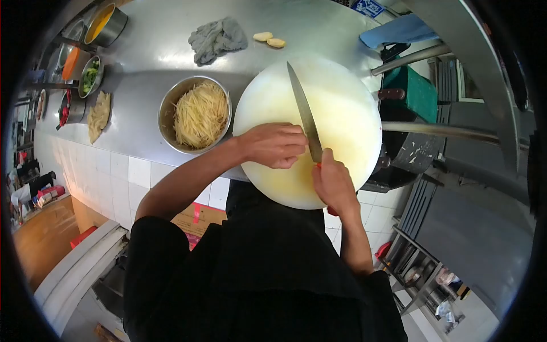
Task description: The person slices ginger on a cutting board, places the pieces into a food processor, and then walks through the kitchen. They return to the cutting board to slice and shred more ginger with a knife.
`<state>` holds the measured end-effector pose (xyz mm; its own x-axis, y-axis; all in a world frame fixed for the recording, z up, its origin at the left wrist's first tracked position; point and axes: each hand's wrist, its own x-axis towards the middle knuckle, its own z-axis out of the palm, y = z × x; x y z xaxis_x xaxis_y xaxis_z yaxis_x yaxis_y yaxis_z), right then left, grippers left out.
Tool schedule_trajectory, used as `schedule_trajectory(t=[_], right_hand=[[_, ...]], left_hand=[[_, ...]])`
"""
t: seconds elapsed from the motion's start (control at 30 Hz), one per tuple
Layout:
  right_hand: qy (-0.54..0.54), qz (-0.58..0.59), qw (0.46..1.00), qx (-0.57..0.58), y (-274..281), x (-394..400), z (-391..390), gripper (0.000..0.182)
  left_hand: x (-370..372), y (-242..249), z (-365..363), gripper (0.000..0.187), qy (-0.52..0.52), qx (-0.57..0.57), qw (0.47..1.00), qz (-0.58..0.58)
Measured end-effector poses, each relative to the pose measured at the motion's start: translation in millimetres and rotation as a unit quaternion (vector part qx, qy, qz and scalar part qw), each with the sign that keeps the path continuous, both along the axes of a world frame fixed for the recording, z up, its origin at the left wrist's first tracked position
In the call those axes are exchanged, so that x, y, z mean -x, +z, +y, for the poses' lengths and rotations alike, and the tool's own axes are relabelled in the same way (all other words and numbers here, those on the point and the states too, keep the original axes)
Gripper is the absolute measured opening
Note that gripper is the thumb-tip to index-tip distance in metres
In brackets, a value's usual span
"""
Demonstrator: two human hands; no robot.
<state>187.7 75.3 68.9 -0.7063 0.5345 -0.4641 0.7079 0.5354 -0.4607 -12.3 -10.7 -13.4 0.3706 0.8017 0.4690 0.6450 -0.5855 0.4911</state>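
My right hand (333, 181) grips the handle of a long kitchen knife (305, 111), its blade pointing away from me over the round white cutting board (353, 108). My left hand (279, 145) rests on the board just left of the blade, fingers curled in; what they hold, if anything, is hidden. Left of the board stands a steel bowl (163, 121) heaped with thin pale strips (200, 114) that look like shredded potato. Beyond the board lie two peeled yellowish pieces (269, 39), probably potato.
A crumpled grey cloth (217, 40) lies on the steel counter (142, 34). At the left are a beige cloth (99, 117), a bowl of green vegetables (91, 77) and a pot with orange-yellow contents (106, 25). A second knife (392, 94) and a green container (413, 91) are at the right.
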Motion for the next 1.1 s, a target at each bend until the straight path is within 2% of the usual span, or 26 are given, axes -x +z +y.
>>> schedule_trajectory(t=[0.13,0.3,0.4,0.47,0.6,0.67,0.83,0.9,1.1], right_hand=[[0.008,0.037,0.999,-0.004,2,-15,17,0.016],[0.013,0.018,0.999,-0.046,0,-8,-6,0.015],[0.020,-0.009,0.999,-0.048,1,-5,-20,0.015],[0.021,-0.020,0.999,-0.040,5,-5,-25,0.015],[0.018,-0.020,0.999,-0.042,0,-9,-21,0.014],[0.025,-0.004,0.999,-0.039,4,-11,-12,0.014],[0.031,0.008,0.997,-0.069,9,-6,-17,0.015],[0.043,-0.040,0.995,-0.079,11,-3,-24,0.015],[0.051,-0.073,0.993,-0.077,30,-10,-28,0.014]], left_hand=[[4,16,-8,0.026,0.054,0.017,0.998,-0.014],[2,19,-25,0.026,0.107,0.037,0.994,0.003],[-3,9,-26,0.028,0.112,-0.015,0.992,0.051],[-1,6,-22,0.031,0.076,-0.001,0.994,0.080],[-1,11,-19,0.032,0.081,-0.008,0.996,0.048],[-2,19,-19,0.029,0.080,0.000,0.997,0.012],[0,3,-10,0.023,0.040,0.021,0.999,0.017],[0,1,-5,0.022,0.027,0.029,0.999,0.024],[1,5,1,0.018,0.005,0.008,1.000,0.026]])
